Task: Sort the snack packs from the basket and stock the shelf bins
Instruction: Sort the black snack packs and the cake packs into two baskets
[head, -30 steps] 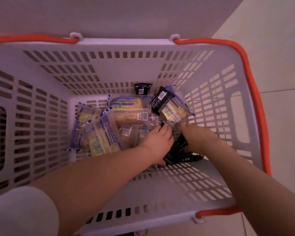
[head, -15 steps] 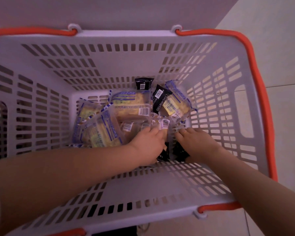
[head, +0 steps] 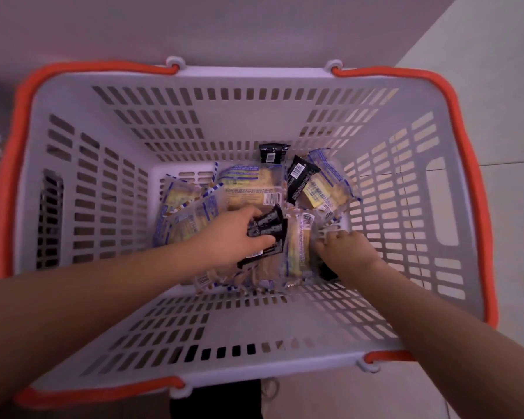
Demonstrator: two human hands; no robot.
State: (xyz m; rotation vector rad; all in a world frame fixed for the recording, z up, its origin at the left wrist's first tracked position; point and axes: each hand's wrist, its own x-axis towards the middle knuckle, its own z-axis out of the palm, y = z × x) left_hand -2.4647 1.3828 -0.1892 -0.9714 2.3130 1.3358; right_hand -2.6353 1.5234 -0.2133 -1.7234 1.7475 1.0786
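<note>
Two hands reach into a white basket [head: 254, 337] w/ orange handles. Left hand [head: 239, 234] is curled round a few black snack packs [head: 266, 228] near basket centre; right hand [head: 345, 252] rests fingers-spread on clear yellow packs [head: 298, 246] just right of centre, gripping nothing I can see. Risk: slick wrappers may slip from the bunched grip. Held packs' long axis looks diagonal, toward the basket's far right corner.
</note>
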